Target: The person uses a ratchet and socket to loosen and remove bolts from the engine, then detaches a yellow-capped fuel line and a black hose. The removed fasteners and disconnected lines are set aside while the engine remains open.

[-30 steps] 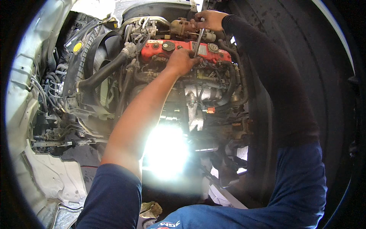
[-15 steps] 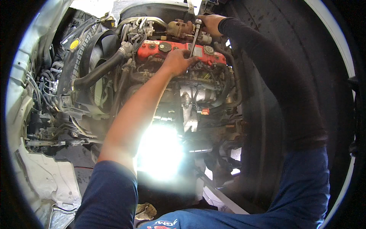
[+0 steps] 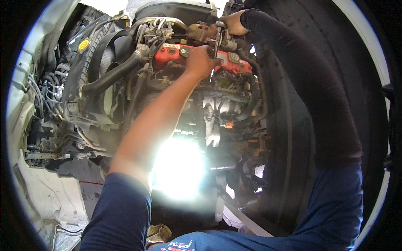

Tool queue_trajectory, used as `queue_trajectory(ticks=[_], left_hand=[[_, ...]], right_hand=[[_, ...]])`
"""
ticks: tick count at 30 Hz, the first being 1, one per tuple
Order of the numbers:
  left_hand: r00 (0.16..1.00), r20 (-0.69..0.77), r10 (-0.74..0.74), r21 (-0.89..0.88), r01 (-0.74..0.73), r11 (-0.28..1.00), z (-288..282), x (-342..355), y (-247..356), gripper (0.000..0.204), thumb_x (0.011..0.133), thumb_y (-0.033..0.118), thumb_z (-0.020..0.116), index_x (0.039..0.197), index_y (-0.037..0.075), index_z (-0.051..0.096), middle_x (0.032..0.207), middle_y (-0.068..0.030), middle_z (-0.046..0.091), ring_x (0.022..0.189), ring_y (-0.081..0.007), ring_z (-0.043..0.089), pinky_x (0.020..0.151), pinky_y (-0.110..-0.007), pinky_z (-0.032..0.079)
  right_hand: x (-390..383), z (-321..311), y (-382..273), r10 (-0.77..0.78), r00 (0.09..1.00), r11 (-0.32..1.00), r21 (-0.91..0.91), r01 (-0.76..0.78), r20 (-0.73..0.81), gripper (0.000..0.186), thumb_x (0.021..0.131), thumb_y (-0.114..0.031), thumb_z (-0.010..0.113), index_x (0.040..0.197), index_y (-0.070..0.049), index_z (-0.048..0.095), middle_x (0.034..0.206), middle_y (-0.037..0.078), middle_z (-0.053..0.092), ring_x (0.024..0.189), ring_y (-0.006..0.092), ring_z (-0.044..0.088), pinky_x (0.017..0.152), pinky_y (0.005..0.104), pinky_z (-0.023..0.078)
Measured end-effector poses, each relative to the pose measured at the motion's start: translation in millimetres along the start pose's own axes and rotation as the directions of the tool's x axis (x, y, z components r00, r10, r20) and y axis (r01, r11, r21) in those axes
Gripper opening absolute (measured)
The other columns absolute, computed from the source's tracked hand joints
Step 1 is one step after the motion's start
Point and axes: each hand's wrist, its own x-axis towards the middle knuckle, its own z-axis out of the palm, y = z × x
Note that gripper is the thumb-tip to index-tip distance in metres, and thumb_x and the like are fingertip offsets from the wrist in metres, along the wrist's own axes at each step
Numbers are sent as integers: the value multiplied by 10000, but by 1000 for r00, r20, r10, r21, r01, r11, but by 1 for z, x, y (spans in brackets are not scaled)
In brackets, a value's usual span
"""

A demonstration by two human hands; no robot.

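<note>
A chrome ratchet wrench [image 3: 218, 35] stands at a slant over the red engine cover [image 3: 164, 60], its round head at the far end and its long bar running down toward me. My left hand [image 3: 202, 62] is closed around the lower part of the bar, thumb on the right side. At the ratchet's head, my right hand [image 3: 235, 23] has its fingers curled against the metal; part of its grip is hidden. The bar's near tip shows just below my left hand, and what it meets among the engine parts cannot be made out.
A black hose [image 3: 111, 77] and the radiator fan shroud [image 3: 100, 62] lie to the left. An orange connector [image 3: 229, 125] sits below the cover. A dark panel [image 3: 293, 138] runs along the right. Bright lamp glare [image 3: 178, 169] hides the middle below my left forearm.
My left hand has shifted slightly right and up along the bar. The right hand has turned a little and sits slightly farther right. The view itself has moved slightly.
</note>
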Motion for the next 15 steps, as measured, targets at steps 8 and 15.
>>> queue_trajectory(ticks=[8,15], left_hand=[[983,182,-27,28,22,999,-9,24,4,485,908,368,837,1263,45,769,1136,-210,792,1081,-348,757,963,-447,559],[985,168,32,99,-50,994,-16,34,13,440,883,336,841,1235,77,787,1168,-217,776,1121,-374,737,999,-460,562]], right_hand=[[-9,15,1,51,992,988,149,-33,-120,731,952,-160,605,1650,-96,397,1285,218,744,1109,309,759,928,424,601],[-14,20,3,20,983,991,131,4,-183,769,932,-114,618,1664,-130,384,1283,243,736,1135,334,748,946,445,602]])
